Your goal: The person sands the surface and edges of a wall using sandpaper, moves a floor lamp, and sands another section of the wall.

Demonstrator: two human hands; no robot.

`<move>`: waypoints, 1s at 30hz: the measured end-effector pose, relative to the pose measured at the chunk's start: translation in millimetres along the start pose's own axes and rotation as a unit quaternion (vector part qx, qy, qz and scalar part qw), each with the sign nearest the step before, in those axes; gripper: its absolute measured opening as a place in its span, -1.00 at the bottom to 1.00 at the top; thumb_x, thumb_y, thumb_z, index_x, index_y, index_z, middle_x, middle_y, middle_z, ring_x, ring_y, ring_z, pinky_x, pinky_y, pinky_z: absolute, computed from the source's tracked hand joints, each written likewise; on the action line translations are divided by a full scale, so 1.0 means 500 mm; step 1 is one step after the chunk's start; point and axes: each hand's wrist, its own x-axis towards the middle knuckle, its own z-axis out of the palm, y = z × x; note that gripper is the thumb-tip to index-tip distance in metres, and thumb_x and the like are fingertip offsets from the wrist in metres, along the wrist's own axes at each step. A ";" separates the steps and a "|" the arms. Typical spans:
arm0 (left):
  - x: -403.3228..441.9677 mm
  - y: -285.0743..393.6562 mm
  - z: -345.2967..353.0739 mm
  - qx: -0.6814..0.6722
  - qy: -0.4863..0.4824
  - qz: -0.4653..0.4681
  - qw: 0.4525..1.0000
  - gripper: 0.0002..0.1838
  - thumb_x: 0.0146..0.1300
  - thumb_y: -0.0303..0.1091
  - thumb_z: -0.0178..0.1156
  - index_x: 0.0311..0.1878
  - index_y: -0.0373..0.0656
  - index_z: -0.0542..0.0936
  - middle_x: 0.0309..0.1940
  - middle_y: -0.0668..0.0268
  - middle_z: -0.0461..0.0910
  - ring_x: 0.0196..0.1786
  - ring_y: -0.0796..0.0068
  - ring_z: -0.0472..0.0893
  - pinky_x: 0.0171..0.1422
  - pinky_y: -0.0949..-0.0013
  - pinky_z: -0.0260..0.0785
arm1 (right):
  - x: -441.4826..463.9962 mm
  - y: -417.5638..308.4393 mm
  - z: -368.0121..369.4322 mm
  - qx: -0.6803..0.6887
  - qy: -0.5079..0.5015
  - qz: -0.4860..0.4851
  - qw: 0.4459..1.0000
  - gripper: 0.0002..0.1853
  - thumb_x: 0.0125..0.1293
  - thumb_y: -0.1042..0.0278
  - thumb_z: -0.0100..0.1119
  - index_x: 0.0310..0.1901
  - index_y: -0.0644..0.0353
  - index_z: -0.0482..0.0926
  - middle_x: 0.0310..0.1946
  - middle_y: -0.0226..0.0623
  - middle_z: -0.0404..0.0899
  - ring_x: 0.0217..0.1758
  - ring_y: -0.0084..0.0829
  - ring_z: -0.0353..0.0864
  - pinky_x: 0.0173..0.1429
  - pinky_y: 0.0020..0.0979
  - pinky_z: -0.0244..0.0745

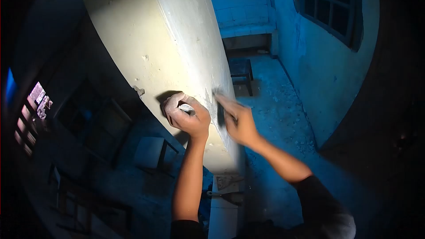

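A pale wall [128,31] is lit brightly, its long axis tilted steeply from upper left to lower right; a whitish coated strip [195,40] is carried along its right edge. Low by that edge, two hands are held apart from each other. The left hand [197,119] is curled into a loop; whether the white patch [188,108] inside is gripped cannot be told. The right hand [240,124], pointed up and left, is blurred, its grip unclear. The wall's top is cut off.
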 end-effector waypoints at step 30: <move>-0.002 0.007 -0.004 0.012 -0.030 0.011 0.999 -0.91 0.32 -0.47 0.03 -0.18 -0.27 0.37 -0.30 0.18 0.40 -0.33 0.33 0.43 -0.22 0.34 0.31 | -0.114 0.032 0.032 -0.049 0.019 0.034 0.998 -0.39 0.00 0.73 -0.03 0.20 0.30 0.43 0.09 0.12 0.49 0.22 -0.01 0.46 0.36 -0.14 0.30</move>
